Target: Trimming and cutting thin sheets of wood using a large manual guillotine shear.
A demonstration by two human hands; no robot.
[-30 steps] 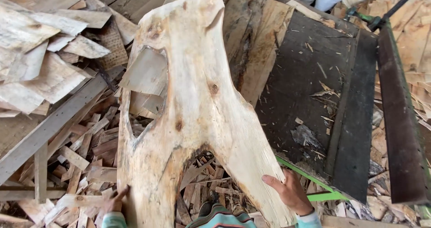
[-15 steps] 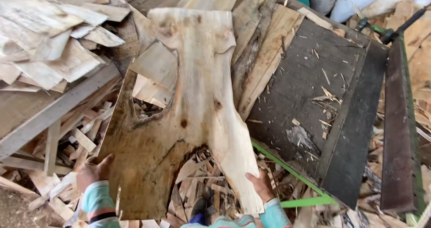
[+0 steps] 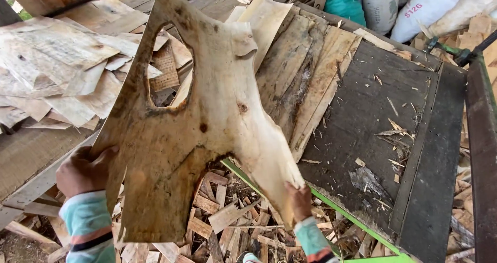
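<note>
Left hand (image 3: 85, 169) and right hand (image 3: 300, 201), fingers curled closed, grip opposite lower edges of a pale, ragged, holed wood veneer sheet (image 3: 207, 118), held tilted.

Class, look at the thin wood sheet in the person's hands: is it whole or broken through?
Broken through. The wood sheet has an open hole near its top left, scraps showing behind, and a ragged notch in its bottom edge.

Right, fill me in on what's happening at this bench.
A person holds up a thin, ragged sheet of wood veneer with both hands: the left hand grips its lower left edge, the right hand its lower right tip. The sheet has a large hole near the top and a torn notch at the bottom. Below lie wood scraps; to the right is a dark work surface; veneer sheets are stacked at left.
</note>
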